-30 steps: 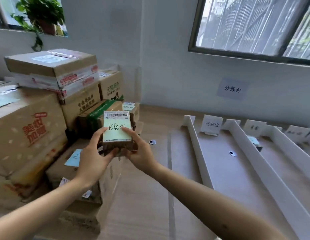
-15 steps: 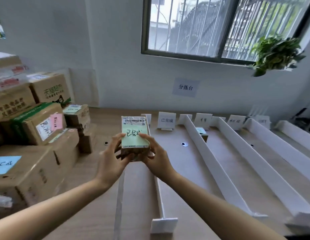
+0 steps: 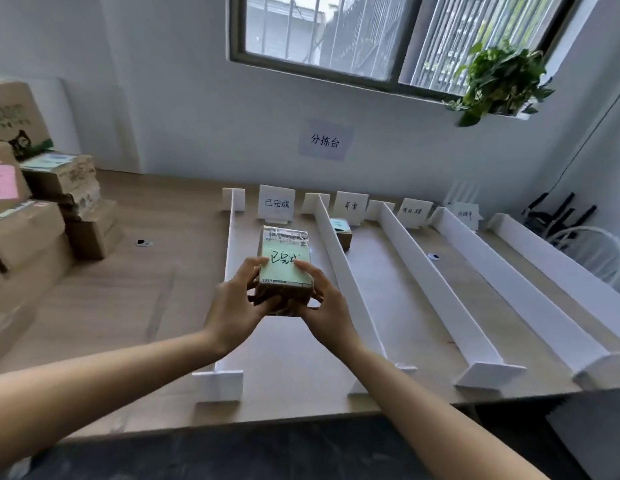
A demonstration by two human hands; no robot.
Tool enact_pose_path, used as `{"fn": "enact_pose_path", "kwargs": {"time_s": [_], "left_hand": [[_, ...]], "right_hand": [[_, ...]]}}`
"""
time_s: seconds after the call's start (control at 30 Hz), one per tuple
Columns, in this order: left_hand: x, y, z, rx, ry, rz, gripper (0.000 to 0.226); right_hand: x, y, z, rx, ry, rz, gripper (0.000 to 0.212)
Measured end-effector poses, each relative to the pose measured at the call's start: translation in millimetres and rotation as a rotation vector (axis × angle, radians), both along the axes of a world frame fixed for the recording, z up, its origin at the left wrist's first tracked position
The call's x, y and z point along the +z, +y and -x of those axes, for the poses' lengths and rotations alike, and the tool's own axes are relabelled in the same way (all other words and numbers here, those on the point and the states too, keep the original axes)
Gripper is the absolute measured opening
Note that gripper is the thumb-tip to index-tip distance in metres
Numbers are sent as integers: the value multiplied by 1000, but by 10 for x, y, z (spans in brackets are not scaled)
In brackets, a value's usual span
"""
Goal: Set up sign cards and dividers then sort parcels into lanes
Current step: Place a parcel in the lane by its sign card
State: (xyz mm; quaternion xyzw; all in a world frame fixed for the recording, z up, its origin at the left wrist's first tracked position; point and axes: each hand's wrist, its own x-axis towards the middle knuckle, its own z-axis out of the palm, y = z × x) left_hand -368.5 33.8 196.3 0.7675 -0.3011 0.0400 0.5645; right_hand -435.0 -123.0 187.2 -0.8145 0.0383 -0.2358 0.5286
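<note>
Since half a second before, we had carried the small parcel [image 3: 284,261] away from the stack of boxes [image 3: 28,230] and brought it over the first lane, where it hung between our two hands, lifted off the table [image 3: 111,299] as it seemed. Our left hand [image 3: 237,303] and our right hand [image 3: 324,306] both gripped it, the fingers [image 3: 254,266] curled round its sides and under its bottom, with the green note [image 3: 282,270] facing up between the thumbs. Just beyond the fingers stood the sign card [image 3: 276,203] of this lane, and its writing seemed to match the note. To both sides of the fingers ran the white dividers [image 3: 436,289], five as far as we could count, each lane with a card at its far end, so we judged the setting up as finished. Beyond the fingers to the right, in the second lane, one other parcel [image 3: 342,233] already lay. Well apart to the left of the fingers many boxes waited, so the sorting was, in our judgement, only at its beginning.
</note>
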Motion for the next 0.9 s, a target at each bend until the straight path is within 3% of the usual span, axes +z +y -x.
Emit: {"fn": "enact_pose_path", "kwargs": {"time_s": [0.47,0.9], "left_hand": [[-292,-603,-264,-10,115,-34,55],[-587,-789,-1521,29,206,-65,55]], "right_hand": [[-271,-497,-258,-48,78,-32,61],[-420,-728,-1516,-18,214,-38,56]]}}
